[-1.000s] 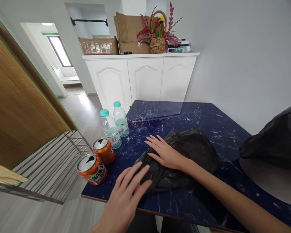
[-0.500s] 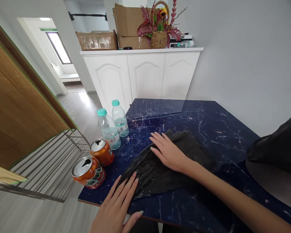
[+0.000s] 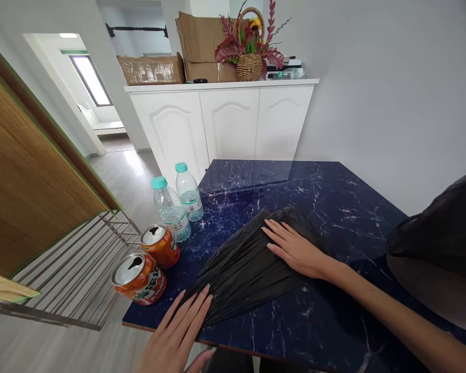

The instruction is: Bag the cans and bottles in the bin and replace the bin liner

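A black plastic bag (image 3: pixel 248 269) lies flattened and creased on the dark blue marbled table (image 3: pixel 345 207). My left hand (image 3: pixel 178 331) rests on the bag's near left corner, fingers stretched out, at the table's front edge. Flat on the far right part of the bag lies my right hand (image 3: pixel 291 246), palm down with its fingers extended. Left of the bag stand two opened orange drink cans, a nearer can (image 3: pixel 140 280) and a farther can (image 3: pixel 160 246). Behind them are two clear bottles with teal caps, a nearer bottle (image 3: pixel 171 210) and a farther bottle (image 3: pixel 189 194).
A black covered object (image 3: pixel 446 223) stands at the table's right side. To the left are a metal rack (image 3: pixel 81 269) and a wooden panel (image 3: pixel 34 160). Beyond the table, a white cabinet (image 3: pixel 233 122) carries cardboard boxes (image 3: pixel 151 70) and a flower basket (image 3: pixel 249 67).
My right hand has slid rightward across the bag, and my left hand has shifted slightly left and down. The bag now looks more stretched, with long creases between my hands.
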